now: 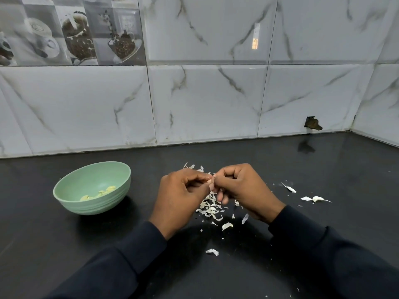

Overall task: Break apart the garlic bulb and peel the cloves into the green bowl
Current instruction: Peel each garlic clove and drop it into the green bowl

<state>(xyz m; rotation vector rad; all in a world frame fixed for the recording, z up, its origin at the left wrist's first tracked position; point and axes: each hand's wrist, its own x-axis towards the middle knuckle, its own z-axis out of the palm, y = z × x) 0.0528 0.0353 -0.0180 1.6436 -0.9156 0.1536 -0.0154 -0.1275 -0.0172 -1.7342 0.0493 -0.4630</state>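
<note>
On a black counter (pixel 43 234), tiled wall behind: at left sits the green bowl (pixel 97 205) w/ a few peeled cloves (pixel 99 193) inside. Centre, near: left hand (pixel 181 197) & right hand (pixel 244 188) meet, fingers curled, both pinching one small clove (pixel 210 180) above a pile of skin scraps (pixel 210 207). Far right lies what looks like an unpeeled clove (pixel 319 199). Risk: a hard tug could pop the clove into the scraps. Fingers hide most of it, so can't tell how much skin is left. No whole bulb visible.
</note>
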